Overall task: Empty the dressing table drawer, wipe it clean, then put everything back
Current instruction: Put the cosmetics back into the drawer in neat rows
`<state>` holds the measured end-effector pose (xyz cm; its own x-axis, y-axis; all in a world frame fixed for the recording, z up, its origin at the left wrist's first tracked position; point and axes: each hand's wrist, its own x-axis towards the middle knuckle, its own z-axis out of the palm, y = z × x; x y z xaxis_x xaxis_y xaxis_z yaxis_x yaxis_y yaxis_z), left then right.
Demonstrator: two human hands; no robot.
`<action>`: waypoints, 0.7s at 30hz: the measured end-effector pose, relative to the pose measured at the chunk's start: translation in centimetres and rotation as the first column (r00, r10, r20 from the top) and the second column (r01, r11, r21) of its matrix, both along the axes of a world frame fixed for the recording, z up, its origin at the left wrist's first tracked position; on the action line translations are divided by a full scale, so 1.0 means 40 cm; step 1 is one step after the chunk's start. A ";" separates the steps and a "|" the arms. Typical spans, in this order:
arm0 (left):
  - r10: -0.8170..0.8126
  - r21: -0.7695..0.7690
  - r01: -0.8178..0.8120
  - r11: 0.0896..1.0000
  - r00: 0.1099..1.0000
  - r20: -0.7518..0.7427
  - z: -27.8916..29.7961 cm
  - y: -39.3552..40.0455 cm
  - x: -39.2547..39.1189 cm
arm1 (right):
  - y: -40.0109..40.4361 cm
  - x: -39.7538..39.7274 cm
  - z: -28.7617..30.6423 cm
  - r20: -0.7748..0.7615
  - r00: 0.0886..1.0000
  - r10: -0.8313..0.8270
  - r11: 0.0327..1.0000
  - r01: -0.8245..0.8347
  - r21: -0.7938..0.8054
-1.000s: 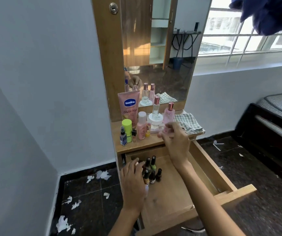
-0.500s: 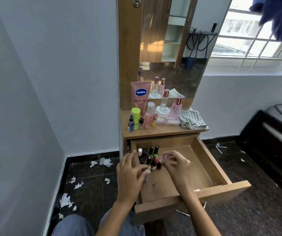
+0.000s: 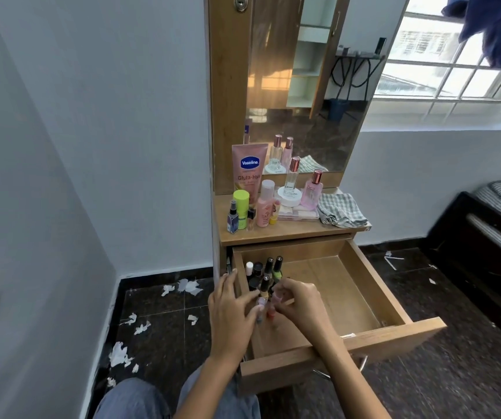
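The wooden drawer [image 3: 373,300] of the dressing table stands pulled out. Several small nail polish bottles [image 3: 265,272] stand upright in its back left corner. My right hand [image 3: 296,300] is inside the drawer beside them, fingers pinched on a small pinkish bottle [image 3: 276,297]. My left hand [image 3: 231,309] rests over the drawer's left wall, its fingertips touching the nearest bottles. On the tabletop [image 3: 288,229] stand a pink Vaseline tube [image 3: 247,173], perfume bottles [image 3: 311,189], a green-capped bottle [image 3: 241,207], a white jar and a checked cloth [image 3: 339,210].
A mirror [image 3: 309,86] rises behind the tabletop. Torn white paper scraps [image 3: 140,325] litter the dark tiled floor at the left. A dark bed frame [image 3: 490,237] stands at the right. My knees in blue trousers [image 3: 140,400] are below the drawer front.
My right hand came down from the tabletop into the drawer with a small bottle. The camera view dropped and pulled back; my left hand stayed near the nail polish bottles.
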<state>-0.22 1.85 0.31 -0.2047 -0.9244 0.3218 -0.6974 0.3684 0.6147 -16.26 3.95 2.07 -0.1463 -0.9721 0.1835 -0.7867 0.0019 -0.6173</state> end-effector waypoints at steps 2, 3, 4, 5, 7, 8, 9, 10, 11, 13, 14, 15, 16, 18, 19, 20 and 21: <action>-0.004 0.001 0.004 1.000 1.000 0.010 0.002 -0.001 -0.003 | -0.007 0.006 -0.010 -0.072 0.997 0.017 0.999 -0.013 0.049; -0.008 0.000 0.008 1.000 1.000 0.007 0.002 -0.001 -0.004 | -0.010 0.009 -0.014 -0.107 0.994 0.027 0.997 -0.020 0.068; -0.011 -0.003 0.011 1.000 1.000 0.006 0.001 -0.001 -0.003 | -0.013 0.011 -0.018 -0.132 0.990 0.039 0.996 -0.029 0.082; -0.014 -0.005 0.014 1.000 1.000 0.009 0.001 0.000 -0.004 | -0.016 0.012 -0.023 -0.147 0.988 0.050 0.995 -0.037 0.090; -0.017 -0.011 0.018 1.000 1.000 0.017 0.000 0.001 -0.004 | -0.021 0.012 -0.029 -0.163 0.985 0.062 0.993 -0.045 0.108; -0.017 -0.014 0.017 1.000 1.000 0.018 0.001 0.001 -0.004 | -0.023 0.012 -0.031 -0.167 0.984 0.064 0.992 -0.045 0.115; -0.017 -0.014 0.017 1.000 1.000 0.020 0.002 0.001 -0.004 | -0.023 0.013 -0.032 -0.165 0.984 0.065 0.992 -0.045 0.121; -0.019 -0.014 0.019 1.000 1.000 0.025 0.003 0.001 -0.005 | -0.024 0.013 -0.031 -0.156 0.986 0.064 0.991 -0.045 0.125; -0.023 -0.014 0.023 1.000 0.999 0.031 0.003 0.001 -0.006 | -0.024 0.013 -0.031 -0.145 0.987 0.064 0.991 -0.046 0.127; -0.029 -0.014 0.029 0.999 0.999 0.037 0.002 0.002 -0.006 | -0.023 0.012 -0.032 -0.129 0.989 0.067 0.991 -0.051 0.126; -0.029 -0.018 0.030 0.999 0.999 0.038 0.001 0.002 -0.005 | -0.023 0.012 -0.033 -0.125 0.990 0.069 0.991 -0.054 0.123; -0.028 -0.021 0.029 0.999 0.999 0.041 0.001 0.001 -0.005 | -0.023 0.011 -0.033 -0.121 0.990 0.069 0.991 -0.055 0.119; -0.028 -0.022 0.029 0.999 0.999 0.047 0.001 0.003 -0.005 | -0.021 0.011 -0.032 -0.114 0.991 0.069 0.992 -0.055 0.115; -0.030 -0.021 0.031 0.999 0.998 0.057 0.004 0.005 -0.006 | -0.018 0.011 -0.030 -0.089 0.994 0.059 0.993 -0.049 0.107; -0.032 -0.021 0.033 0.999 0.998 0.059 0.005 0.006 -0.007 | -0.016 0.009 -0.030 -0.079 0.996 0.051 0.994 -0.042 0.104; -0.035 -0.023 0.036 0.999 0.998 0.060 0.005 0.007 -0.007 | -0.015 0.007 -0.029 -0.072 0.997 0.042 0.994 -0.035 0.100; -0.038 -0.025 0.040 0.999 0.997 0.060 0.004 0.007 -0.007 | -0.013 0.006 -0.028 -0.064 0.997 0.034 0.995 -0.028 0.097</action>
